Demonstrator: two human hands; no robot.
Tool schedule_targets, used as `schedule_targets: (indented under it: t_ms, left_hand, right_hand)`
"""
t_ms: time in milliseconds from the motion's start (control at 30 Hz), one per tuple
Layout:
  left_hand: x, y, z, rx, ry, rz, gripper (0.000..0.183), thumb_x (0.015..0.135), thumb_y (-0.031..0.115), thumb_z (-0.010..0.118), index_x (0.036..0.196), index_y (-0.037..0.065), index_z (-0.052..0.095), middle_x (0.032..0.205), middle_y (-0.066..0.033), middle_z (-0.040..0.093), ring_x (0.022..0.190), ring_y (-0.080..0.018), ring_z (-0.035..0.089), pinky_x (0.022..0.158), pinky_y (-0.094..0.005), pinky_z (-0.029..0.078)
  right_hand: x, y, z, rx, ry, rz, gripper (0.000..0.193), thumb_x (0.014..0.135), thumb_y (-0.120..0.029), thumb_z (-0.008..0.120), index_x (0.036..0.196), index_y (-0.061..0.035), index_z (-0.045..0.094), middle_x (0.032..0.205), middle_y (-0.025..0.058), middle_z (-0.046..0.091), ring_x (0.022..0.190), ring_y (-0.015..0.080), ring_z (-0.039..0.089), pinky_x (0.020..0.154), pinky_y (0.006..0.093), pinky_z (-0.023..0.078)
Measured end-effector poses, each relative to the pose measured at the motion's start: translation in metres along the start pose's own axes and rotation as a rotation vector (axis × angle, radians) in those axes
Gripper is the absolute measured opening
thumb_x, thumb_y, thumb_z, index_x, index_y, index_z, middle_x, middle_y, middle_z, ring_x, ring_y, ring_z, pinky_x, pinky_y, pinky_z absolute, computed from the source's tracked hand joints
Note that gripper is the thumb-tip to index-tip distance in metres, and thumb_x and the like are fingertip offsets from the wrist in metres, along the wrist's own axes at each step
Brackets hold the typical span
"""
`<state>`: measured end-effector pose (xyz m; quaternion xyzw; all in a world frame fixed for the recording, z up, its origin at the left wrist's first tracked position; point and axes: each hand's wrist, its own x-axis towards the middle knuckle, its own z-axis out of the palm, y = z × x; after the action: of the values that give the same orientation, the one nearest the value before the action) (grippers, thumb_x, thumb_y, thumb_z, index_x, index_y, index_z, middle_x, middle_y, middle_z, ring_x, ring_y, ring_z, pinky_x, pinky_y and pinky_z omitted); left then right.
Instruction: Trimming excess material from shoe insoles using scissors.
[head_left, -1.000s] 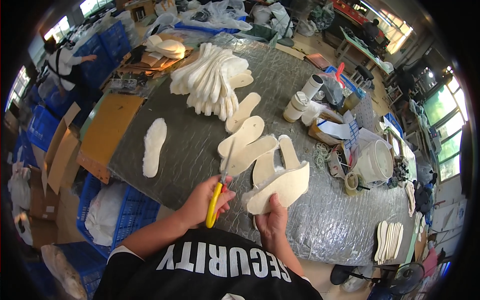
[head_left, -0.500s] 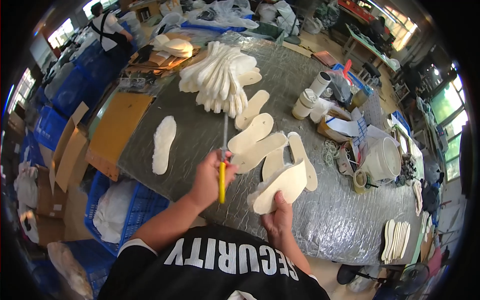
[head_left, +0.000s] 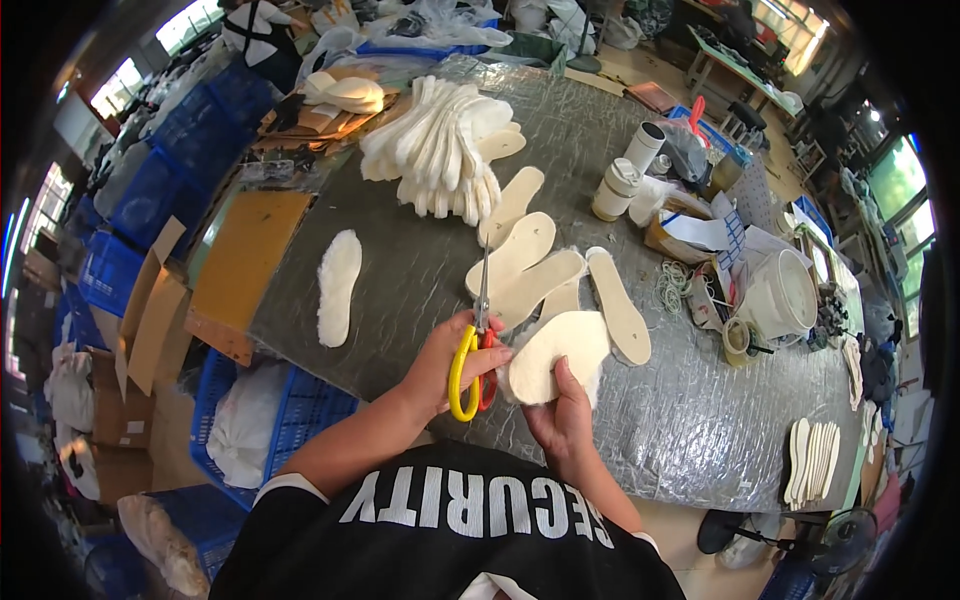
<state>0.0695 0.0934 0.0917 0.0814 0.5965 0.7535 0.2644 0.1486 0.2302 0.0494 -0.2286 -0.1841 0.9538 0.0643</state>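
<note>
My left hand (head_left: 437,366) is closed around scissors (head_left: 464,374) with one yellow and one red handle loop, blades pointing away from me. Pinched in my right hand (head_left: 562,422) is a fleecy insole (head_left: 556,348), its smooth cream side up and its fuzzy edge showing at the left. My left fingertips come close to that edge; whether they touch it I cannot tell. Just beyond lie several loose insoles (head_left: 518,250), some overlapping. A separate insole (head_left: 622,308) rests to their right, and a fluffy one (head_left: 340,288) lies alone at the left.
A heap of fleecy insoles (head_left: 440,145) stands at the table's far side. On the right are a white bucket (head_left: 778,292), jars (head_left: 616,188) and cords (head_left: 674,286). A row of insoles (head_left: 814,462) lies near the right edge. Blue crates (head_left: 310,400) stand left; a person (head_left: 262,45) is beyond.
The scissors have turned from edge-on, so both handle loops show, and my left hand has come nearer the held insole. The insole has tilted slightly in my right hand.
</note>
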Motion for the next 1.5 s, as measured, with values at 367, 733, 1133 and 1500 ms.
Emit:
schedule_targets:
  t_ms: [367,733,1133,1500]
  left_hand:
    - [-0.001,0.009,-0.018,0.239,-0.067,0.256,0.036,0.073,-0.004,0.062,0.105,0.004,0.046,0.096,-0.0088,0.059,0.091,-0.0158,0.056,0.082,-0.0272,0.043]
    - [-0.012,0.012,-0.061,0.311,-0.034,0.201,0.037,0.068,-0.003,0.068,0.099,0.005,0.050,0.090,-0.0022,0.055,0.089,-0.0108,0.053,0.083,-0.0269,0.041]
    - [0.000,-0.044,-0.155,0.470,0.662,0.076,0.030,0.074,0.009,0.068,0.096,0.001,0.048,0.078,-0.0111,0.057,0.068,-0.0222,0.061,0.059,-0.0299,0.047]
    - [0.021,-0.100,-0.262,1.564,0.730,-0.076,0.032,0.071,0.015,0.064,0.093,0.000,0.047,0.082,-0.0188,0.061,0.076,-0.0336,0.057,0.074,-0.0419,0.043]
  right_hand:
    - [0.005,0.001,0.002,0.165,-0.050,0.196,0.042,0.093,-0.029,0.039,0.126,-0.0029,0.036,0.122,0.0143,0.048,0.111,0.0304,0.048,0.098,0.0482,0.036]
    - [0.009,0.007,-0.018,-0.878,-0.450,0.270,0.044,0.088,-0.047,0.044,0.084,-0.0033,0.051,0.075,0.0077,0.057,0.060,0.0194,0.054,0.055,0.0280,0.045]
    - [0.067,0.085,-0.009,-0.849,-0.372,0.216,0.041,0.084,-0.006,0.054,0.122,-0.0013,0.039,0.106,0.0091,0.056,0.091,0.0151,0.055,0.078,0.0291,0.046]
    - [0.122,0.160,0.016,-1.534,-0.343,0.144,0.083,0.075,-0.021,0.061,0.137,0.0034,0.010,0.140,0.0321,0.008,0.133,0.0354,0.012,0.105,0.0372,0.020]
